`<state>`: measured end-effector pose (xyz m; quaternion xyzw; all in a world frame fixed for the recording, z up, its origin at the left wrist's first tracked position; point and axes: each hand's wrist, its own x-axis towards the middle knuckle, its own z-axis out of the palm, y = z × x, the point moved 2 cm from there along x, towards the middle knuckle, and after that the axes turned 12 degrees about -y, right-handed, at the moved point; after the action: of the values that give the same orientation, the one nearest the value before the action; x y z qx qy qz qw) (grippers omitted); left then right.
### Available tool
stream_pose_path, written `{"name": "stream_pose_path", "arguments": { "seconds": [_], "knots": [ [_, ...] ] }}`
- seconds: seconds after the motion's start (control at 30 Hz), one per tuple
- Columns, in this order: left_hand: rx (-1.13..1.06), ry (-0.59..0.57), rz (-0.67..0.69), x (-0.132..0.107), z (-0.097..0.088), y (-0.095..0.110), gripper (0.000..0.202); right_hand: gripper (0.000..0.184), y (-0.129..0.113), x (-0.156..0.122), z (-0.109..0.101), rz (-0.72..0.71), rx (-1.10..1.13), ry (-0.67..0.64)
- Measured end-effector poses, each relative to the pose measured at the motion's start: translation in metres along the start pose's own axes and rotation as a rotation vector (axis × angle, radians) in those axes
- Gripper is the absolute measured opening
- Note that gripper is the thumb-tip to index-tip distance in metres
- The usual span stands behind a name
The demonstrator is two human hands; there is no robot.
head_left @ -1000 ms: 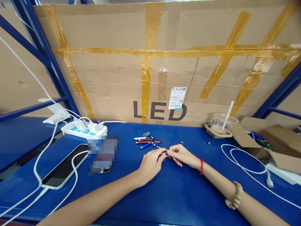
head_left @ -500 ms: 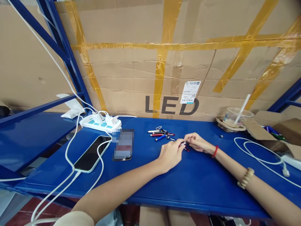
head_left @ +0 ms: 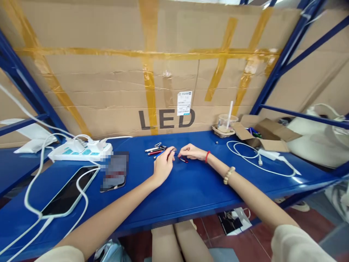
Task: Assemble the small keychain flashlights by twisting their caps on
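Pen light (head_left: 171,150) pinched in left hand (head_left: 163,166) fingers; right hand (head_left: 191,151) fingers curled alongside, grip unclear.

Bright, even light fills the scene. The glossy blue shelf (head_left: 191,193) shows soft pale glare along its front edge. Shadows under the left hand (head_left: 163,165) and right hand (head_left: 192,151) are faint. The wide lens bows the blue posts (head_left: 275,69) at the sides, and one phone (head_left: 113,173) is pixelated.

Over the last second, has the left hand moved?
Yes. Against the pile of small pens, the left hand has shifted closer to it and parted from the right hand, which it touched before.
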<state>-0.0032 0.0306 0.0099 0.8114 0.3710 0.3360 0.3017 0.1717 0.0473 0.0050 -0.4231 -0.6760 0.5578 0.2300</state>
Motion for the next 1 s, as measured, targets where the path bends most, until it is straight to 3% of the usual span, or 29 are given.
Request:
{"name": "stream_pose_path", "arguments": {
  "seconds": [0.27, 0.43, 0.57, 0.67, 0.9, 1.0],
  "knots": [
    [0.045, -0.014, -0.086, 0.007, 0.010, -0.006, 0.033, 0.044, -0.007, -0.001, -0.006, 0.029, -0.013, -0.114],
    [0.053, -0.063, -0.132, 0.008, 0.015, -0.006, 0.032, 0.046, -0.009, 0.006, -0.011, 0.134, -0.148, -0.373],
    [0.020, 0.040, -0.150, 0.007, 0.013, -0.003, 0.032, 0.049, -0.010, 0.010, -0.013, 0.178, -0.217, -0.496],
    [0.080, 0.075, -0.118, 0.005, 0.014, 0.002, 0.029, 0.048, -0.011, 0.009, -0.014, 0.168, -0.207, -0.504],
    [0.211, 0.018, -0.056, -0.004, 0.017, 0.013, 0.026, 0.044, -0.010, 0.005, -0.008, 0.148, -0.204, -0.461],
    [0.176, 0.062, 0.073, -0.014, 0.015, 0.024, 0.025, 0.044, -0.007, 0.002, -0.005, 0.080, -0.205, -0.377]
  ]
}}
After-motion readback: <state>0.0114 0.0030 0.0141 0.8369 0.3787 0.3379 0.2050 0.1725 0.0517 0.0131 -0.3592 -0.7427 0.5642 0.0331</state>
